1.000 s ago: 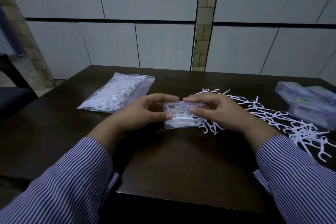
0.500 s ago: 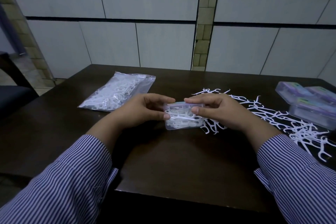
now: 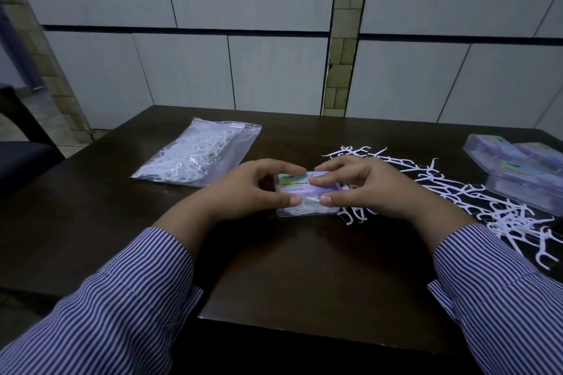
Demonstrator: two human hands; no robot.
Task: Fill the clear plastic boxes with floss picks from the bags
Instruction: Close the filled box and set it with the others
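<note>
A clear plastic box (image 3: 300, 192) with white floss picks inside sits at the middle of the dark table. Its labelled lid is tilted down over the picks. My left hand (image 3: 246, 189) grips the box's left end, thumb at the front. My right hand (image 3: 365, 187) grips the right end, fingers lying on the lid and thumb at the front. Loose white floss picks (image 3: 475, 195) are scattered to the right. A clear bag of floss picks (image 3: 198, 155) lies to the left.
Several closed boxes with purple labels (image 3: 518, 167) are stacked at the table's right edge. The dark table (image 3: 289, 268) ends close in front of me. A dark chair (image 3: 21, 149) stands at the left. A tiled wall rises behind the table.
The lid has come down over the box, so its label now faces up. Both hands have stayed at the box's ends, with my right fingers now on the lid.
</note>
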